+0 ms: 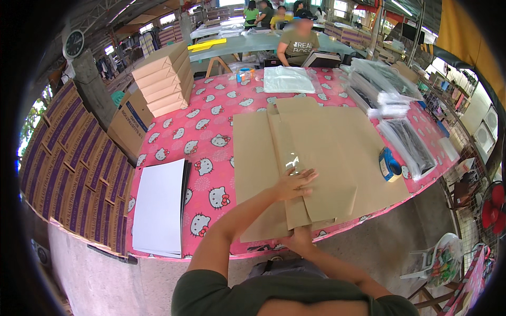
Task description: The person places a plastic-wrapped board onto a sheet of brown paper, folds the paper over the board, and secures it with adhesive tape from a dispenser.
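Observation:
A sheet of brown wrapping paper (369, 137) lies across the table in front of me. On it is a flat pack wrapped in folded brown paper (329, 179), with shiny clear tape (290, 152) along its lengthwise seam. My left hand (296, 184) rests flat on the pack over that seam, its fingers stretched out. At the pack's near end, my right hand (299, 241) grips the folded paper edge, with its fingertips partly hidden by the paper. A blue tape dispenser (390, 165) stands on the sheet at the right.
White boards (158, 208) lie stacked at the left of the pink table (213, 174). Wrapped brown packs (166, 79) are piled at the far left. Clear plastic sleeves (403, 142) lie at the right, a white plastic stack (289, 79) at the back. A person (299, 42) sits beyond.

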Demonstrator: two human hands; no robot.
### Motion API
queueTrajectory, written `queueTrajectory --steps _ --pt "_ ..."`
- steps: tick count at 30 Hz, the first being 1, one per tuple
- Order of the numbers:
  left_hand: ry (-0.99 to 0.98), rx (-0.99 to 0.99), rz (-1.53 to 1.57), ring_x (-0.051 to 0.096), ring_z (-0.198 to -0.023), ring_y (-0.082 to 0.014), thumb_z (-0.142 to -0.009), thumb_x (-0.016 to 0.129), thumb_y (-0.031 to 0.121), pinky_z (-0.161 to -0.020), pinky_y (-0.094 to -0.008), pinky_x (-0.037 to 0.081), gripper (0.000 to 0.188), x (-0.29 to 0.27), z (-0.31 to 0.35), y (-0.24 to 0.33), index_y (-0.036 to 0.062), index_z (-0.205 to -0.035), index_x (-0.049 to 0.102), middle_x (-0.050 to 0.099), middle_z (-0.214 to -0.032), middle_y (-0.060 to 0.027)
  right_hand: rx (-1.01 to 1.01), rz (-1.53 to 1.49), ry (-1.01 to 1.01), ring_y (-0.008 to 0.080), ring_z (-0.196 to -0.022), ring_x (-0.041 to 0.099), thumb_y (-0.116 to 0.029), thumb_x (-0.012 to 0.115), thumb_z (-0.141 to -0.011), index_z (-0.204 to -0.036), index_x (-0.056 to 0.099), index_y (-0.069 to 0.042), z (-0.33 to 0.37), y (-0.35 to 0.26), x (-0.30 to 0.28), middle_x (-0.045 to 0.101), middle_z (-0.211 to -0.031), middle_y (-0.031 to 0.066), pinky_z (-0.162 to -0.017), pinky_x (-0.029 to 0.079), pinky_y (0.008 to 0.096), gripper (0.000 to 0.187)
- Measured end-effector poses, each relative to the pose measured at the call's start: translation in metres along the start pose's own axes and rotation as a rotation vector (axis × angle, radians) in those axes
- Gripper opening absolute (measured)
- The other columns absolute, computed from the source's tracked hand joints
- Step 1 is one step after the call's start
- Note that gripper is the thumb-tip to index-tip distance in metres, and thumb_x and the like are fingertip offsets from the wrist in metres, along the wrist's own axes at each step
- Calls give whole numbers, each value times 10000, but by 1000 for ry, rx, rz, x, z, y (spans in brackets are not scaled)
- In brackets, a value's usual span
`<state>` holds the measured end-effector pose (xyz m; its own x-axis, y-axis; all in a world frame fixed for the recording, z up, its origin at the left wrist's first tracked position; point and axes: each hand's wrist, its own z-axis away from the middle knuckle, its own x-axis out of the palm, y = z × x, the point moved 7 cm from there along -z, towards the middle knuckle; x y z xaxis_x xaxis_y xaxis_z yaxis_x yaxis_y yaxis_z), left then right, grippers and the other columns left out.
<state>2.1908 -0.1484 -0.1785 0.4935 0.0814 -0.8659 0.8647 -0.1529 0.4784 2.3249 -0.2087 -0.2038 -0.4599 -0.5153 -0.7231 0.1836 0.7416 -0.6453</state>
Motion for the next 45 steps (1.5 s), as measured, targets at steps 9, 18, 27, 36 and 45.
queueTrajectory --steps 9,18,27,36,45 --pt "-24 179 -199 210 -1327 -234 -590 747 340 -1069 -511 116 951 11 22 5 194 -1386 248 285 -1416 -43 24 144 398 342 -777 590 -105 665 -666 -824 631 -25 -15 122 -34 618 -792 154 -685 475 396 179" --pt "463 -396 16 155 -1331 -320 -534 794 330 -1047 -558 91 1112 13 58 -8 148 -1396 117 160 -1423 -218 221 268 464 324 -869 567 -118 661 -711 -958 578 -19 33 191 -199 598 -903 161 -749 458 394 278" --pt "329 -693 -82 151 -1340 -316 -449 791 492 -994 -645 19 1302 25 59 -30 121 -1405 -12 102 -1442 -219 267 542 -73 340 -1308 189 -253 469 -819 -1350 293 -50 -64 231 -139 213 -1420 175 -969 125 644 595" --pt "373 -1111 -472 240 -1308 -291 -794 537 322 -1007 -607 141 676 118 38 60 39 -1350 279 196 -1430 -174 6 567 -120 472 -1266 184 -307 467 -825 -1282 378 5 18 167 -92 239 -1361 281 -965 166 640 561" --pt "878 -847 1697 599 -909 -233 -890 449 347 -816 -362 473 443 103 96 48 -40 -1081 545 628 -944 -137 606 -784 -258 217 -641 605 -376 447 -891 -906 578 44 6 235 -163 617 -780 122 -611 526 323 441"
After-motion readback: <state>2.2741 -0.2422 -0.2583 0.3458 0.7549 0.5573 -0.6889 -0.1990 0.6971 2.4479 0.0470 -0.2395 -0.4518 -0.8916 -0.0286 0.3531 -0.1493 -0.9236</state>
